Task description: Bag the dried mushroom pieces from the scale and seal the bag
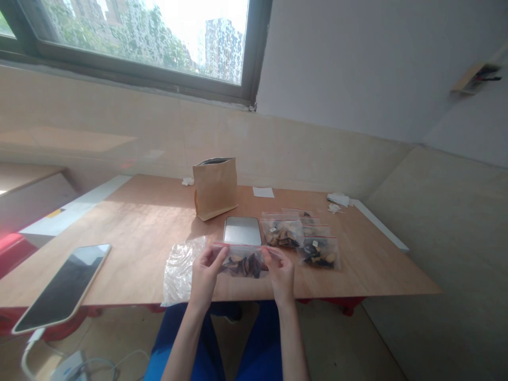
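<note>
A clear zip bag [244,266] with dark, dried slices inside is stretched between my two hands near the table's front edge. My left hand [207,272] pinches its top left corner, and my right hand [280,272] pinches the top right corner. The thumbs lie along the reddish zip strip. Just behind the bag sits a small scale with a silver plate [242,230]. To the left, a crumpled stack of clear plastic bags [182,270] lies beside my left hand. Filled zip bags [283,233] of similar dried pieces lie to the right, one [319,254] nearest my right hand.
A brown paper pouch [216,188] stands with its top open behind the scale. A phone [63,288] with a cable is at the left, in front. A white paper [263,192] and crumpled tissues [337,201] lie at the back, below the window [159,42].
</note>
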{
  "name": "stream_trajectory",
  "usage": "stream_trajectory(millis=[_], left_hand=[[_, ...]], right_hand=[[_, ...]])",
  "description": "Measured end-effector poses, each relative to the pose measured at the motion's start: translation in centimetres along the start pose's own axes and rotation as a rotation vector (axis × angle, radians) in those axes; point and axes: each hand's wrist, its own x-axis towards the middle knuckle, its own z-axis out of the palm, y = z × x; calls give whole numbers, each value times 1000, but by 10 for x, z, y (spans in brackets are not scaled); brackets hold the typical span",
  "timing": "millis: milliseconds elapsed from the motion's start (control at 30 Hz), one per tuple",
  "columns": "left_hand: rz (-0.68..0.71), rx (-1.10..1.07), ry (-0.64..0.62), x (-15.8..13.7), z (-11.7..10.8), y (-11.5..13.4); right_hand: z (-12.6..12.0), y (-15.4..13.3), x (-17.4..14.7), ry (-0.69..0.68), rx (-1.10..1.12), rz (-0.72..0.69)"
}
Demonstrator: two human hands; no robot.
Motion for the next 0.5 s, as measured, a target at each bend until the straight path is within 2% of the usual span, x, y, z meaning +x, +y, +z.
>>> stream_trajectory(millis=[100, 233, 500], left_hand=[[-24, -63, -1, 0, 0, -6], [-48, -125, -35, 0, -1, -11], [-10, -27, -70, 1, 0, -9]], right_hand=[[1, 2, -1, -3, 91, 31], [1, 3, -2, -102, 142, 47], [3, -4, -3, -102, 84, 21]])
